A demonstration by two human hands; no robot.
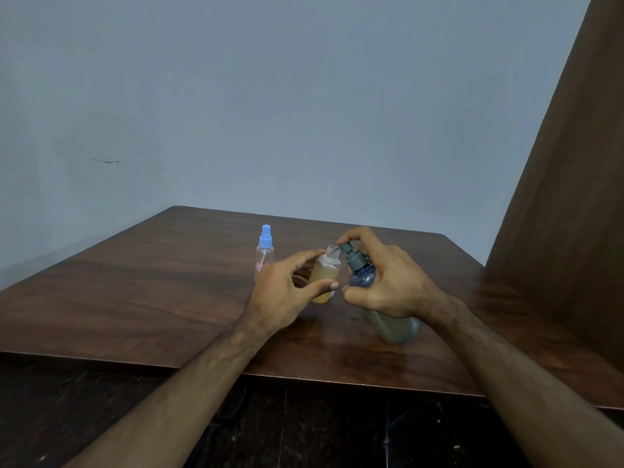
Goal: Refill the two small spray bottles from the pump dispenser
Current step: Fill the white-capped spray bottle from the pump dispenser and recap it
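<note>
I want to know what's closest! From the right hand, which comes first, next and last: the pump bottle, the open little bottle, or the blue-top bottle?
From the right hand:
1. Pump bottle: held in that hand.
2. Open little bottle: just left, in the left hand.
3. Blue-top bottle: farthest left, standing behind on the table.

Left hand (283, 288): I see it bare, no ring or glove.
Right hand (388, 282): I see the same.
Forearms: I note both uncovered, hairy, no sleeve, watch or band.
</note>
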